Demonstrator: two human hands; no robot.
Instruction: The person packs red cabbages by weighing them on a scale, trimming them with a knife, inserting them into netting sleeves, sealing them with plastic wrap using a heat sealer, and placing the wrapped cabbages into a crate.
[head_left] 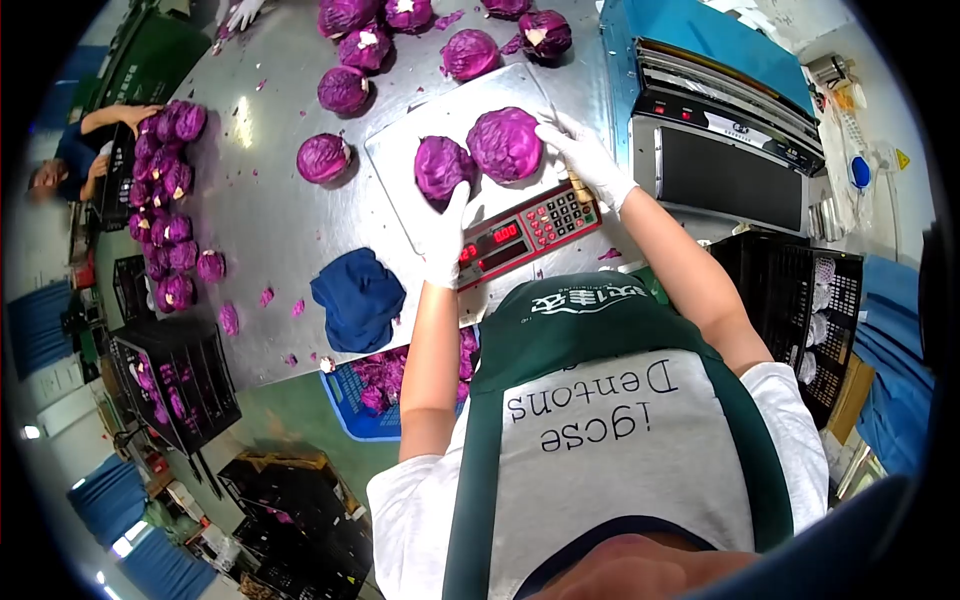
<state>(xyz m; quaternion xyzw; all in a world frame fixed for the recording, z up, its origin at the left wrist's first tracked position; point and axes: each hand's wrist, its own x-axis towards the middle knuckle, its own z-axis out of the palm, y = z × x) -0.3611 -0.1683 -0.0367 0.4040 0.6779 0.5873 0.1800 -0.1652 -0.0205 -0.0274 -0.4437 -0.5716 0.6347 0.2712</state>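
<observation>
Two red cabbages are on the pale weighing plate of a scale, side by side. My left hand, in a white glove, holds the left red cabbage from its near side; part of the fingers is hidden. My right hand, also gloved, has its fingers curved against the right side of the other red cabbage. Just below the plate, the scale's red panel shows lit digits and a keypad. A crumpled blue cloth lies left of my left forearm.
Several loose red cabbages lie on the metal table, with more piled along its left edge. A co-worker reaches toward that pile. A blue basket holds purple leaves below the edge. At right stands a machine with a blue cover.
</observation>
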